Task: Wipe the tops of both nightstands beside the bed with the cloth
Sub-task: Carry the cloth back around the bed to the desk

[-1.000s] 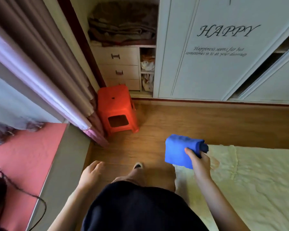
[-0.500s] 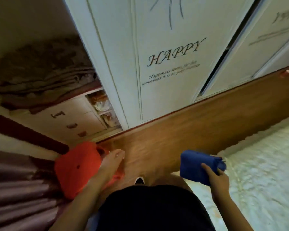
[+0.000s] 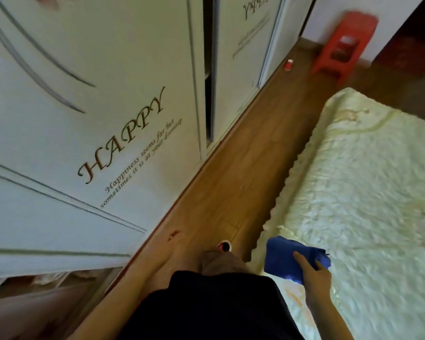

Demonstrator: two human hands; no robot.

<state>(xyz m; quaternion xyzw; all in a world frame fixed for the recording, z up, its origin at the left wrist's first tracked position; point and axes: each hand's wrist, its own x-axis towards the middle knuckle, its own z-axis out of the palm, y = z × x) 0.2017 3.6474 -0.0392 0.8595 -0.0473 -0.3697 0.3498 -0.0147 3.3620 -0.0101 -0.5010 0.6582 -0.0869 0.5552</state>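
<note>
The person walks the floor between wardrobe and bed, the right hand in a closed grip on the folded blue cloth. The left hand is hidden. No nightstand shows, so progress can't be judged.

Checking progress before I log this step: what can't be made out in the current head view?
- Nightstands: none in the head view.
- Left hand: the forearm blurs into the floor; grip unreadable.
- Blue cloth: partly covered by the right hand.
- Red stool: blurred; contents unclear.
- Small red object: too small.
</note>
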